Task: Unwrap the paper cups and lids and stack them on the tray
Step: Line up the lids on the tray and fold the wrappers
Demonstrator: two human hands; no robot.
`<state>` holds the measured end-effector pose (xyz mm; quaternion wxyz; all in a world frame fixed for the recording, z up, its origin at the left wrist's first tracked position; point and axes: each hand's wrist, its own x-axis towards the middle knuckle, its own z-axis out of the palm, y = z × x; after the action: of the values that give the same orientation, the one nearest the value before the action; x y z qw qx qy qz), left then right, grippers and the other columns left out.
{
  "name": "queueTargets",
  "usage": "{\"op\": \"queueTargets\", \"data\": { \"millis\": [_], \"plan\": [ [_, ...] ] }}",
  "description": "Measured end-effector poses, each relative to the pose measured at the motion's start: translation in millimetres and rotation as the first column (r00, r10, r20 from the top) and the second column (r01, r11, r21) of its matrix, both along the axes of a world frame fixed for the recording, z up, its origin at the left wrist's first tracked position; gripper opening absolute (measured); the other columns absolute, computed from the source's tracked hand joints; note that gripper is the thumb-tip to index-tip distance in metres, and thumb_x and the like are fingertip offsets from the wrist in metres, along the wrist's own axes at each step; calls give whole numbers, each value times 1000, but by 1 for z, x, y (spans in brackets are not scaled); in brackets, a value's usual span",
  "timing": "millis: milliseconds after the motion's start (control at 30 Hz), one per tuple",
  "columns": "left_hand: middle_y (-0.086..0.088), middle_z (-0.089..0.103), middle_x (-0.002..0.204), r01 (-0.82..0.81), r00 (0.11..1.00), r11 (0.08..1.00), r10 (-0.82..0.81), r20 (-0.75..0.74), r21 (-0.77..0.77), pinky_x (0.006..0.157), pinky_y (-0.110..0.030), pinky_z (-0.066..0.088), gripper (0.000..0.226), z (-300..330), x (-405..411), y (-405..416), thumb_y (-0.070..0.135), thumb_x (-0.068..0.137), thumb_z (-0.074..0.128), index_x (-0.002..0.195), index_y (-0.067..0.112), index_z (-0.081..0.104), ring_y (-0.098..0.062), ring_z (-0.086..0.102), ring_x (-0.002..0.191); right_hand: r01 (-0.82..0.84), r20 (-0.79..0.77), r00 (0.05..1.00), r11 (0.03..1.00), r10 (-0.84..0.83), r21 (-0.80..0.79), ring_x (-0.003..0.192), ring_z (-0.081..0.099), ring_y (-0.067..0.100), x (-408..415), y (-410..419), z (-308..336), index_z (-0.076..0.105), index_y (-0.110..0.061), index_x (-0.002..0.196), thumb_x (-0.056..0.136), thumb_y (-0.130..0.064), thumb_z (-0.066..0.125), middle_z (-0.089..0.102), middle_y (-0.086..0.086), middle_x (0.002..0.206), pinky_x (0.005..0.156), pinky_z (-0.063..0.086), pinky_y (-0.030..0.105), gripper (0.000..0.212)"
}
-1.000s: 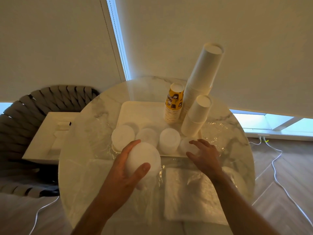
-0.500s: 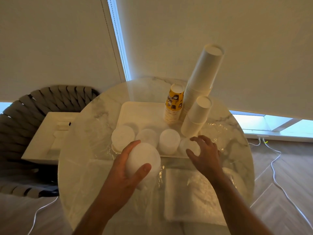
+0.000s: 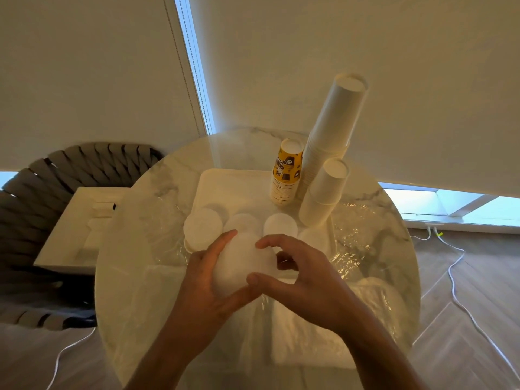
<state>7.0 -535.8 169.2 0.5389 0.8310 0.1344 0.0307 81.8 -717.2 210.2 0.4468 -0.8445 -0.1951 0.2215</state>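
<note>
Just near of the tray (image 3: 213, 187), the lid stack (image 3: 242, 266), already gripped by the left hand (image 3: 208, 280), had been joined and pinched by the right hand (image 3: 304, 280), probably for unwrapping.

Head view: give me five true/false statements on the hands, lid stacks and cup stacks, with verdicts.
1. Both the left hand and the right hand are on the round white stack of plastic lids. True.
2. The yellow printed paper cup stack lies on its side. False: it stands upside down on the white rectangular tray.
3. The tallest white paper cup stack stands at the tray's far right. True.
4. The tray holds no lids yet. False: several white lid stacks sit along its near edge.
5. The table is dark wood. False: the round marble table is pale.
</note>
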Motion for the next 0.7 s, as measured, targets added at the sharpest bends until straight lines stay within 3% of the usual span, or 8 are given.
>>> {"op": "queueTargets", "data": {
  "millis": [267,467,567,700],
  "plan": [
    [12,40,131,-10,1000,997,10,-5,75,70,6,37,70,4,2,-6,89,62,54,121,84,16,26,37,111,10,12,1000,1000,-10,16,111,58,1,-5,3,2,56,-44,125,78,-62,74,58,-26,124,90,52,18,54],
    [15,41,128,-9,1000,1000,9,-12,18,75,1,40,73,10,0,-13,71,62,64,125,74,26,26,39,108,77,-30,997,994,-75,73,105,63,1,-5,2,-2,60,-44,118,80,-62,70,64,-22,116,88,57,24,43],
    [26,40,128,-17,1000,1000,17,8,-3,90,-12,42,71,8,-2,-11,71,66,73,122,78,29,23,39,113,83,-111,992,978,-63,189,105,65,0,-1,-1,-1,63,-42,120,87,-52,71,68,-19,115,87,57,23,35],
    [37,40,129,-53,999,998,53,10,-25,105,-34,46,81,6,-2,-7,66,57,71,131,64,38,13,44,119,227,-154,970,924,-187,307,99,70,9,14,-14,-6,65,-44,116,81,-55,72,69,-14,116,82,60,31,37]
  ]
}}
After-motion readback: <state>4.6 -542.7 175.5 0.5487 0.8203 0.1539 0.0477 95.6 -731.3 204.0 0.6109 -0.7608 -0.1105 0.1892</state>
